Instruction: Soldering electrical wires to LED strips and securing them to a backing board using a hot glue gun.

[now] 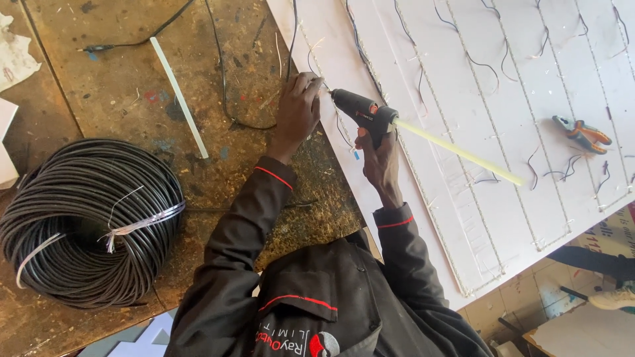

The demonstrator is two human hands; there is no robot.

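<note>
My right hand (382, 157) grips a black hot glue gun (360, 109). A long pale glue stick (463, 155) juts from its back toward the right. The nozzle points left at the near-left edge of a large white board (503, 73) lined with thin strips and short black wires. My left hand (297, 112) rests on that board edge right by the nozzle tip. Its fingers are curled down onto a thin wire strip (316, 80) there. Both arms are in dark sleeves with red trim.
A big coil of black cable (89, 221), tied with white straps, lies on the scuffed brown workbench (119, 99) at left. A spare glue stick (178, 96) and loose black wires lie behind it. Orange-handled pliers (583, 132) sit on the board at right. Another person's shoe (615, 299) shows on the tiled floor.
</note>
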